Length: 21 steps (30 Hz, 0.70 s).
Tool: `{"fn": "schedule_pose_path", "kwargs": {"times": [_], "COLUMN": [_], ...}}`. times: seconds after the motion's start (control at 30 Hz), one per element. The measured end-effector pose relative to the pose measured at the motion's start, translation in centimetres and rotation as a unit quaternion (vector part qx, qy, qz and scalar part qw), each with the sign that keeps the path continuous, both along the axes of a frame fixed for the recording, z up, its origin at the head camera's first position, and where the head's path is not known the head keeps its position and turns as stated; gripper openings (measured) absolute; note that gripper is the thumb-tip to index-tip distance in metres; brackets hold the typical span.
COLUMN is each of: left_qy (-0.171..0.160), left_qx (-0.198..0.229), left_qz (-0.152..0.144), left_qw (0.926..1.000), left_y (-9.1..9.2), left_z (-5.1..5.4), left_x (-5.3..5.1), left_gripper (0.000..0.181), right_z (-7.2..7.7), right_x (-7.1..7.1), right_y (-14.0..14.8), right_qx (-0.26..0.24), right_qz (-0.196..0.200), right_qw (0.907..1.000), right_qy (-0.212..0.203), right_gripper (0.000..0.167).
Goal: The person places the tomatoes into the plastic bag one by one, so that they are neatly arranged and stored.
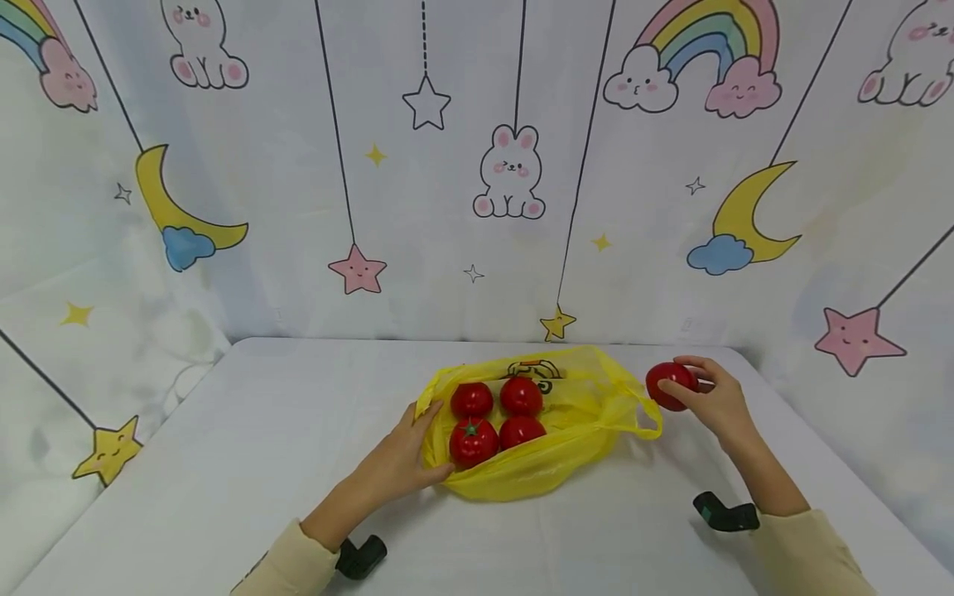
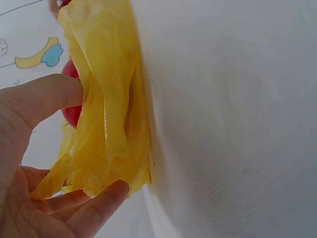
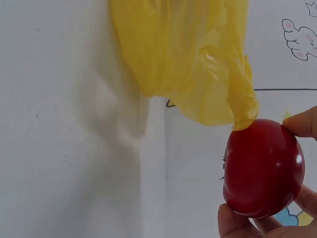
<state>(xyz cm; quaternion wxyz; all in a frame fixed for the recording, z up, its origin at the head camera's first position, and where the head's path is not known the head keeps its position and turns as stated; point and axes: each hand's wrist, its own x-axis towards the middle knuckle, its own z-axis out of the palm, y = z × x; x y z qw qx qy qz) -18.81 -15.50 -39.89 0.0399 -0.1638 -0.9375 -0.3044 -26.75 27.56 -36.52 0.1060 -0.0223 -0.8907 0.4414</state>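
A yellow plastic bag [image 1: 522,482] lies on the table with its mouth facing up. Inside it sit several red tomatoes [image 1: 474,444], one showing a green stem. My left hand [image 1: 402,454] holds the bag's left end, its thumb at the near rim and its fingers around the far side. In the left wrist view, bag film [image 2: 109,99] runs between thumb and fingers, and part of a tomato [image 2: 72,113] shows behind the thumb. Beyond the bag's right handle, my right hand [image 1: 717,401] grips another red tomato [image 3: 265,168] between thumb and fingers, raised off the table.
Beneath everything is a white-covered table [image 1: 298,397], backed by a wall cloth [image 1: 447,190] printed with moons, stars and rabbits. A black device [image 1: 361,556] sits at the left wrist, and a second black device [image 1: 725,513] at the right wrist.
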Motion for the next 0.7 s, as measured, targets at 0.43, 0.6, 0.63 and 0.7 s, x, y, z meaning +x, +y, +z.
{"fn": "schedule_pose_path", "kwargs": {"times": [0.43, 0.6, 0.63, 0.7], "left_qy": [0.002, 0.005, 0.006, 0.009], "left_qx": [0.002, 0.006, 0.006, 0.006], "left_qz": [-0.006, -0.01, -0.01, -0.011], "left_qw": [1.0, 0.9999, 0.9999, 0.9999], "left_y": [0.0, 0.0, 0.0, 0.0], "left_z": [0.0, -0.1, -0.1, -0.1], "left_x": [0.0, -0.1, -0.1, -0.1], "left_gripper": [0.087, 0.086, 0.087, 0.087], "right_z": [1.9, 2.5, 2.7, 2.9], "right_x": [1.5, 2.0, 2.1, 2.3], "right_y": [-1.7, -2.3, -2.5, -2.8], "right_qx": [-0.007, -0.023, -0.026, -0.029], "right_qz": [0.025, 0.05, 0.057, 0.07], "right_qw": [0.9993, 0.9981, 0.9977, 0.9968], "right_qy": [0.027, 0.027, 0.026, 0.026], "right_gripper": [0.064, 0.063, 0.063, 0.062]}}
